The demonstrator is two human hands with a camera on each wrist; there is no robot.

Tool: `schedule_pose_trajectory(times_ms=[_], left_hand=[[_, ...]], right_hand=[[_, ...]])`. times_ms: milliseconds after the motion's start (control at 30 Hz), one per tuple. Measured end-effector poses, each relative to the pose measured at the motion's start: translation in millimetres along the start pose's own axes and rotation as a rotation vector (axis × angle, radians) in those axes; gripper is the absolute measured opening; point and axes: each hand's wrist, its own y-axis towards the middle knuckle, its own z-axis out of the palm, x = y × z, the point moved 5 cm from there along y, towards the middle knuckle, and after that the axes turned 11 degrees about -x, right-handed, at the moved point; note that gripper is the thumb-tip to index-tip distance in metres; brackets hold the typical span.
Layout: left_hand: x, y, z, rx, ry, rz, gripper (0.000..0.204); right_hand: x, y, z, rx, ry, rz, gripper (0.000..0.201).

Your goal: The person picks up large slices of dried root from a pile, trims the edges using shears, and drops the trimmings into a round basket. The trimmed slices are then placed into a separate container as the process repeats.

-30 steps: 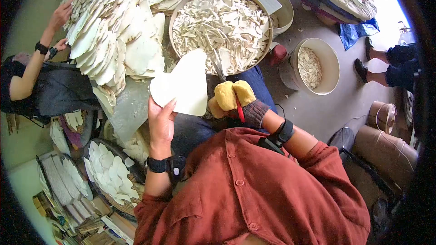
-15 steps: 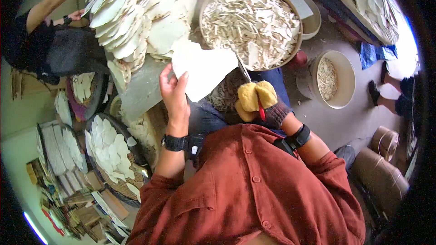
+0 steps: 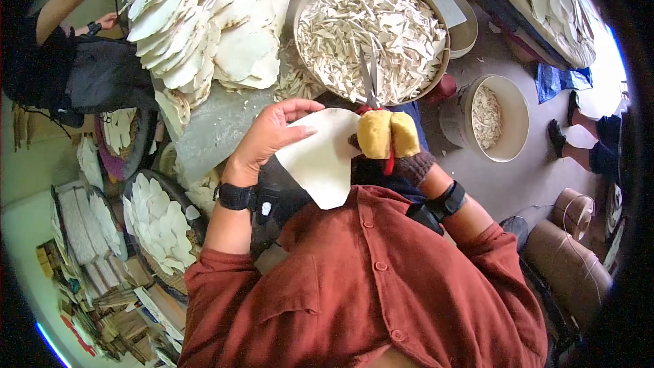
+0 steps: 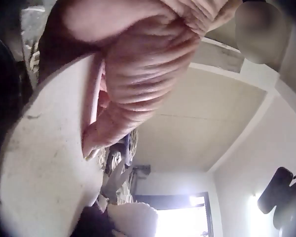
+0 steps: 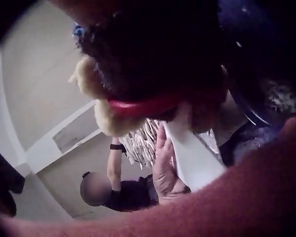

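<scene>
Scissors (image 3: pixel 370 80) (head view only) meet sheet (image 3: pixel 322 157).

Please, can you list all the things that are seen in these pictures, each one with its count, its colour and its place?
sheet: one, cream, held over the lap
scissors: one pair, grey blades with red handles, at the sheet's top edge
large basin: one, tan, full of pale offcuts, ahead of the person
small bucket: one, cream, some offcuts inside, on the floor at right
pile of cut sheets: many, cream, upper left
tray of cut pieces: one, dark, lower left
second person: one, dark clothes, far left
left hand: bare, holds the sheet
right hand: yellow and grey glove, grips the scissors
</scene>
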Motion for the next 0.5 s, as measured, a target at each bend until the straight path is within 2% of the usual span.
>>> schedule_pose_trajectory(times_ms=[33,67,100,200,233,267,300,333,367,433,500], left_hand=[[2,-1,1,-0.039,-0.073,-0.009,0.052],[4,-3,0,-0.078,-0.144,-0.018,0.052],[7,-7,-3,-0.133,-0.333,-0.044,0.053],[26,-29,10,-0.332,-0.572,-0.122,0.056],[37,-34,19,-0.354,-0.465,-0.06,0.051],[43,-37,29,-0.409,-0.366,0.01,0.043],[47,-39,34,-0.481,-0.424,0.018,0.04],[47,-41,36,-0.557,-0.481,0.026,0.037],[45,-41,33,-0.561,-0.482,0.058,0.037],[40,-38,21,-0.574,-0.482,0.129,0.037],[26,-39,10,-0.595,-0.455,0.181,0.04]], right_hand=[[0,-1,-5,-0.118,-0.285,-0.105,0.053],[-7,0,-14,-0.172,-0.222,-0.135,0.053],[-16,1,-24,-0.227,-0.159,-0.167,0.052],[-29,-5,-37,-0.283,-0.214,-0.278,0.048],[-32,-5,-36,-0.208,0.174,-0.18,0.046],[-32,-5,-29,-0.206,0.229,-0.157,0.045],[-36,-4,-20,-0.223,0.229,-0.143,0.043],[-39,-2,-11,-0.247,-0.019,-0.157,0.042],[-30,-1,-1,-0.251,-0.249,-0.163,0.041],[-10,-2,16,-0.167,-0.351,-0.165,0.042],[-50,-5,-17,-0.158,0.15,-0.084,0.043]])
